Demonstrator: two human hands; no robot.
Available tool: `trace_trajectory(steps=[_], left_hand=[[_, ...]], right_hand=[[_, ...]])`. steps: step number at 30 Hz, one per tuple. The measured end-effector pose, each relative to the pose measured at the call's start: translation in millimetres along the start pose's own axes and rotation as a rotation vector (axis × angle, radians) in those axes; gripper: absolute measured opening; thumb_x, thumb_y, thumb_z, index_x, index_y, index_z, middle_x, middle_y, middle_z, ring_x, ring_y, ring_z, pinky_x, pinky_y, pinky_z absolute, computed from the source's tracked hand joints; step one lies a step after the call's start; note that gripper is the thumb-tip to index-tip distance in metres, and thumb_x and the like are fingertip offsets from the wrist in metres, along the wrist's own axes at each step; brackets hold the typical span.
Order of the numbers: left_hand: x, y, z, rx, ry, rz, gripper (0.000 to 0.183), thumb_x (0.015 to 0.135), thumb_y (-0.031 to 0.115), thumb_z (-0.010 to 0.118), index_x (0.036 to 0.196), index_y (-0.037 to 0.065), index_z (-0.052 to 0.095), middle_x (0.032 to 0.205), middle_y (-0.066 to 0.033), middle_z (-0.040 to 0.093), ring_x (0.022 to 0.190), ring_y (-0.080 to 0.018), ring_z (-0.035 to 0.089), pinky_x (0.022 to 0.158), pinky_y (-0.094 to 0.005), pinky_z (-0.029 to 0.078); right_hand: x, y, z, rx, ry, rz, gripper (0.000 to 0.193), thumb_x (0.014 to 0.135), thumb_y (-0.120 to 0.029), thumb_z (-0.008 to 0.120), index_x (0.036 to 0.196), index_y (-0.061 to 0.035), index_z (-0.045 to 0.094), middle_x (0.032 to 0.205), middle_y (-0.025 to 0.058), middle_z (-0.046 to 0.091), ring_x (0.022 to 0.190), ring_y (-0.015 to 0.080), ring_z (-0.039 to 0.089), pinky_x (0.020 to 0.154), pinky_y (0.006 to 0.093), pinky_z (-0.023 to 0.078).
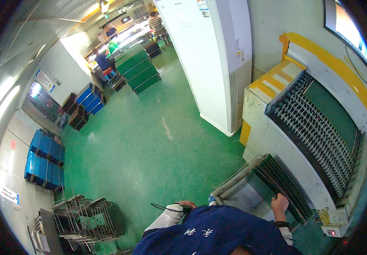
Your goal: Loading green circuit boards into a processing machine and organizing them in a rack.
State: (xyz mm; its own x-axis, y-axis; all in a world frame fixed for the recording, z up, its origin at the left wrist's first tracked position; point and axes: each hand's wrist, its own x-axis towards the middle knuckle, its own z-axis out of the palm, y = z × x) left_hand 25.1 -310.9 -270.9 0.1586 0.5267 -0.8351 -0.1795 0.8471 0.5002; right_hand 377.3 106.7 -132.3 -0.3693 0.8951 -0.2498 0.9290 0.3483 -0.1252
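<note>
The green floor [136, 144] is bordered by blue crates [45, 159] and a metal rack [88, 219]. Space beside the roller machine [315, 131] is occupied by a white cabinet [209, 63]. Panels [283, 180] beside the machine are touched by the right hand [279, 204], fingers curled; its grip and the left hand's [186, 204] finger state cannot be determined.

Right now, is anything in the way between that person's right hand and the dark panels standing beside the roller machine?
Nothing visible. The right hand is right at the dark panels, apparently touching, though its exact grip is unclear. The roller machine's pale side stands beyond them, not between.
</note>
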Motion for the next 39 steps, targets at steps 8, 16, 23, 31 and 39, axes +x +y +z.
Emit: trace_trajectory(steps=[8, 16, 23, 31, 39], left_hand=[[20, -25, -4, 0.041, 0.105, 0.029, 0.038, 0.077, 0.026, 0.074, 0.107, 0.004, 0.069, 0.095, -0.0056, 0.07, 0.082, -0.0183, 0.063, 0.075, -0.0366, 0.051], [14, -25, 1, 0.027, 0.097, 0.015, 0.038, 0.077, 0.026, 0.074, 0.107, 0.004, 0.069, 0.094, -0.0055, 0.07, 0.081, -0.0183, 0.063, 0.074, -0.0365, 0.051], [10, -22, 7, 0.018, 0.104, 0.002, 0.037, 0.077, 0.026, 0.074, 0.107, 0.004, 0.069, 0.094, -0.0054, 0.07, 0.081, -0.0182, 0.063, 0.073, -0.0363, 0.051], [4, -18, 11, 0.016, 0.113, -0.007, 0.037, 0.077, 0.026, 0.074, 0.106, 0.004, 0.069, 0.094, -0.0053, 0.069, 0.08, -0.0182, 0.063, 0.072, -0.0362, 0.051], [-2, -15, 17, 0.011, 0.132, -0.009, 0.037, 0.077, 0.027, 0.074, 0.106, 0.004, 0.069, 0.093, -0.0051, 0.069, 0.079, -0.0182, 0.063, 0.072, -0.0361, 0.051]], right_hand=[[-1, 3, 5, 0.029, 0.049, -0.032, 0.031, 0.073, -0.026, 0.075, 0.096, -0.0068, 0.068, 0.09, 0.016, 0.068, 0.088, 0.0334, 0.066, 0.075, 0.0441, 0.051], [-2, 3, 7, 0.023, 0.055, -0.026, 0.03, 0.074, -0.026, 0.074, 0.096, -0.0074, 0.068, 0.091, 0.0148, 0.069, 0.087, 0.0325, 0.066, 0.075, 0.0436, 0.051], [-2, 2, 8, 0.015, 0.021, -0.011, 0.031, 0.074, -0.026, 0.074, 0.098, -0.0075, 0.068, 0.091, 0.0143, 0.069, 0.088, 0.032, 0.066, 0.076, 0.0437, 0.051], [-4, 0, 5, 0.013, 0.035, -0.011, 0.03, 0.073, -0.025, 0.074, 0.097, -0.007, 0.068, 0.092, 0.0144, 0.069, 0.089, 0.0323, 0.066, 0.077, 0.0438, 0.051], [-3, 1, 8, 0.009, 0.038, -0.016, 0.031, 0.073, -0.024, 0.074, 0.097, -0.0065, 0.068, 0.093, 0.0147, 0.069, 0.088, 0.0326, 0.066, 0.076, 0.0438, 0.051]])
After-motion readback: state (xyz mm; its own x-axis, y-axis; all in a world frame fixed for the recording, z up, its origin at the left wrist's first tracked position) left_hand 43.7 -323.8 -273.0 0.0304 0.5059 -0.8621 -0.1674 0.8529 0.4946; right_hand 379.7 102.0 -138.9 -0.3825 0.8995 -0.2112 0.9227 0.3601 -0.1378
